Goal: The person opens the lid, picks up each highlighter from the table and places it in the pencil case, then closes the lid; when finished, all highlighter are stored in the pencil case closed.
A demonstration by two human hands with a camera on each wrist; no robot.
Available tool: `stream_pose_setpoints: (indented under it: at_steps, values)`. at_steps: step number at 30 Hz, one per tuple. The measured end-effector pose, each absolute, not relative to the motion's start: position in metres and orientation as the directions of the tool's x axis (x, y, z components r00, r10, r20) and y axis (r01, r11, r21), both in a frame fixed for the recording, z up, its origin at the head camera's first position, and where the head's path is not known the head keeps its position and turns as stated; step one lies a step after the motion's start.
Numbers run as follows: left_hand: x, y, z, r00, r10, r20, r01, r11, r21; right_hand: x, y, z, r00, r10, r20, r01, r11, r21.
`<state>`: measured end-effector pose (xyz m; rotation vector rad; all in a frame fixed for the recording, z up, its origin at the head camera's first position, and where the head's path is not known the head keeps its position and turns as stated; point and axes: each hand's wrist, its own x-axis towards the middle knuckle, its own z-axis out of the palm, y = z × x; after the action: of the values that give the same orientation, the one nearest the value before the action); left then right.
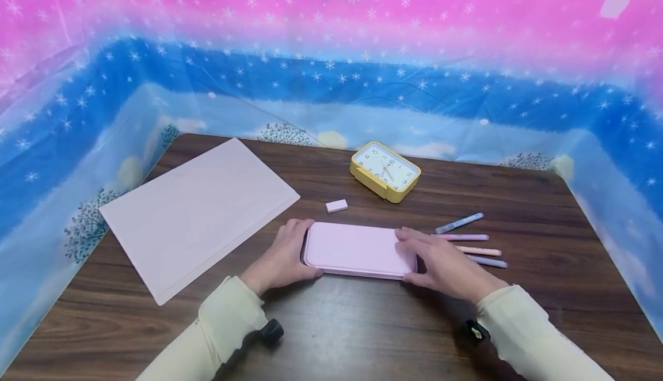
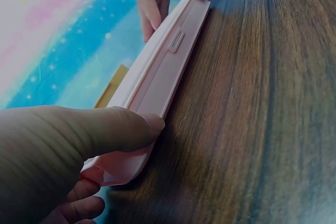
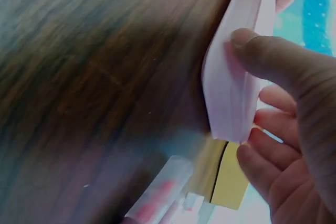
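Observation:
A pale pink pencil case [image 1: 359, 248] lies flat in front of me, its lid down over the base. My left hand [image 1: 282, 257] grips its left end, thumb along the near side and fingers behind the corner. At the opposite end my right hand [image 1: 440, 263] holds it too, thumb low on the near side, fingers over the top edge. A small latch [image 2: 177, 41] shows on the near long side in the left wrist view. In the right wrist view, the right thumb presses the case's side wall [image 3: 231, 93].
Several capped pens [image 1: 461, 223] lie just right of the case. Behind it are a small white-pink eraser [image 1: 336, 205] and a yellow alarm clock [image 1: 385, 172]. A large pale pink folder-like sheet [image 1: 202, 214] covers the table's left side. Patterned cloth [image 1: 331, 76] surrounds the wooden table.

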<state>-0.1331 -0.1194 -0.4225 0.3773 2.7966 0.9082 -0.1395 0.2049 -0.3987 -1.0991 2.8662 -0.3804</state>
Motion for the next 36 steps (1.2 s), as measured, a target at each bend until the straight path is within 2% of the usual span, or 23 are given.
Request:
stream_pose_setpoints:
  at_steps: [6,11,18,24,32,36]
  values:
    - [-0.135,-0.12,-0.423,-0.948,0.307,-0.081,0.199,0.773,0.602,-0.14,0.208,-0.397,-0.698,-0.713,0.065,-0.705,0.669,-0.236]
    - [-0.137,-0.123,-0.424,-0.949,0.304,-0.083,0.199,0.783,0.589,-0.143,0.206,-0.395,-0.673,-0.737,0.063,-0.736,0.659,-0.154]
    - [-0.138,-0.121,-0.427,-0.945,0.322,-0.054,0.233,0.782,0.579,-0.145,0.203,-0.396,-0.672,-0.739,0.048,-0.74,0.67,-0.053]
    - [-0.138,-0.12,-0.427,-0.945,0.321,-0.053,0.237,0.789,0.566,-0.149,0.2,-0.393,-0.691,-0.723,-0.026,-0.718,0.689,-0.099]
    - [-0.138,-0.12,-0.427,-0.946,0.32,-0.054,0.237,0.793,0.561,-0.16,0.196,-0.382,-0.641,-0.766,-0.056,-0.761,0.643,-0.087]
    - [-0.138,-0.121,-0.426,-0.944,0.328,-0.044,0.248,0.788,0.563,-0.163,0.199,-0.38,-0.631,-0.774,-0.046,-0.766,0.631,-0.123]
